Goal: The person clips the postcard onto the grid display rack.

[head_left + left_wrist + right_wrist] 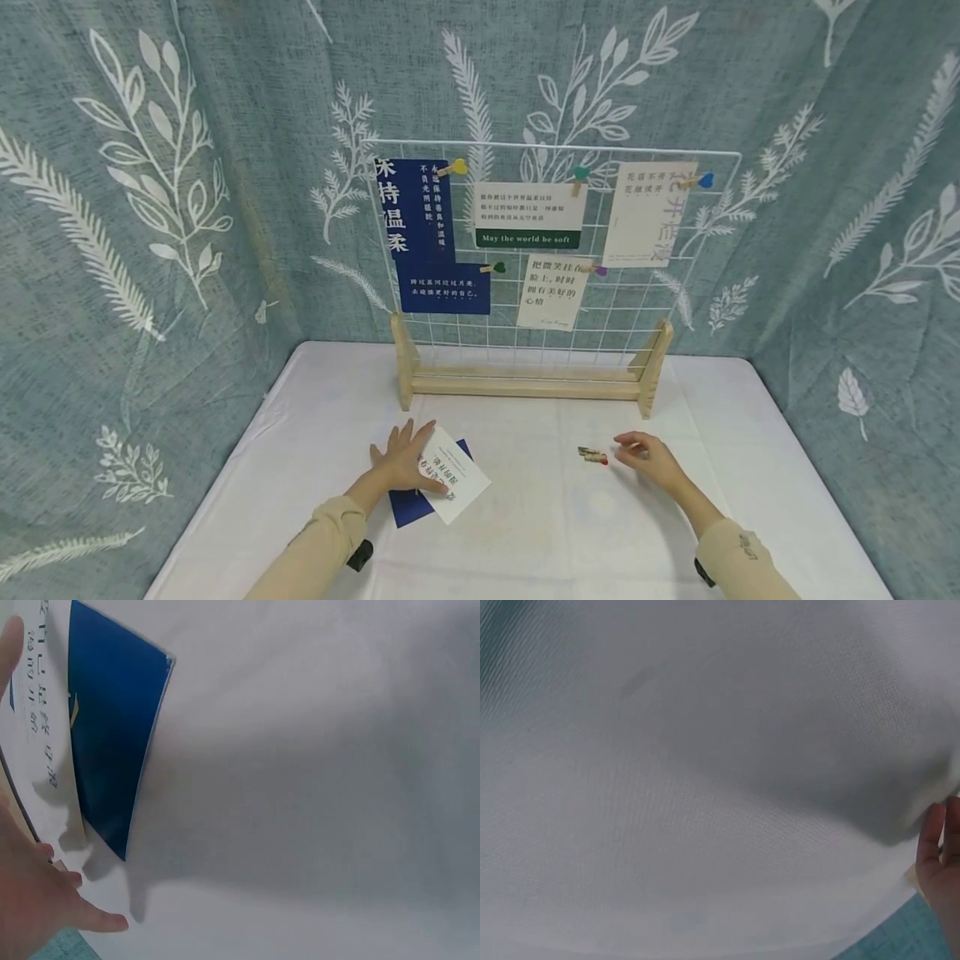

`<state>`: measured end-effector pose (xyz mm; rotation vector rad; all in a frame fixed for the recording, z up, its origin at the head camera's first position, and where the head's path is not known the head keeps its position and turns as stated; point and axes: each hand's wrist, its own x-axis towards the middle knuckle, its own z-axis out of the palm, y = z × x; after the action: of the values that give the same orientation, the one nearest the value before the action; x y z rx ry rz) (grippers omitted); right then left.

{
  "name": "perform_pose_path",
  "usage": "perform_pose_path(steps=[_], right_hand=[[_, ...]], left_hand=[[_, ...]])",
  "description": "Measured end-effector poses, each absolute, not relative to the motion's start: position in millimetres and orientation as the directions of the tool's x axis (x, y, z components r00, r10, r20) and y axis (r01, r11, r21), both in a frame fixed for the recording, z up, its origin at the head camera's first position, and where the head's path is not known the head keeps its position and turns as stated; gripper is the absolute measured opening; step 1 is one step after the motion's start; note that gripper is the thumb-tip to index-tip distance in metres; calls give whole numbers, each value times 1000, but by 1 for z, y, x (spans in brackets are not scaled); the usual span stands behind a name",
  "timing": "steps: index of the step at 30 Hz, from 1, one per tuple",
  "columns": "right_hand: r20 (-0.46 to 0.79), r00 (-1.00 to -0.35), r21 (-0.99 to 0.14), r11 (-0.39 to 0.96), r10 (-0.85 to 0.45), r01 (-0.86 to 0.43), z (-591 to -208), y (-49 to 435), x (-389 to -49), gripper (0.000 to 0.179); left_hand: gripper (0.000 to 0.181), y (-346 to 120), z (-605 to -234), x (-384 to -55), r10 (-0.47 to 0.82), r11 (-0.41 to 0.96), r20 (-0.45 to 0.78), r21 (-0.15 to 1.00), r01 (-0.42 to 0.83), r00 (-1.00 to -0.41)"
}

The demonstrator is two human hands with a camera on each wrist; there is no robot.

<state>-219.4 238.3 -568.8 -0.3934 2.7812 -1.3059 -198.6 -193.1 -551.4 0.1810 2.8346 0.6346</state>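
Note:
My left hand (405, 462) is spread over a white card (459, 477) with dark lettering, its thumb near the card's lower edge and its fingers toward the far edge. Beneath that card, a dark blue card (411, 507) sticks out on two sides; in the left wrist view its blue face (120, 720) lies on the tablecloth. Farther right, my right hand (651, 458) hovers beside small wooden clips (592, 456), one with a red end. Its fingers are loosely bent and nothing shows between them; in the right wrist view only part of the hand (941, 851) appears, at the edge.
Behind the hands stands a white wire grid (510, 350) on a wooden base (525, 386). Several cards, such as a blue one (446, 293) and a green-and-white one (528, 204), hang there from colored heart clips. Patterned curtains (247, 208) surround the white-covered table (540, 533).

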Motion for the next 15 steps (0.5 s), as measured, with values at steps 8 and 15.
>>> perform_pose_path(steps=[8, 15], right_hand=[[135, -951, -752, 596, -277, -280, -574, 239, -222, 28], [137, -953, -728, 625, -270, -282, -576, 235, -220, 29]], left_hand=[[115, -196, -553, -199, 115, 935, -182, 351, 45, -976], [115, -194, -560, -199, 114, 946, -179, 319, 52, -977]])
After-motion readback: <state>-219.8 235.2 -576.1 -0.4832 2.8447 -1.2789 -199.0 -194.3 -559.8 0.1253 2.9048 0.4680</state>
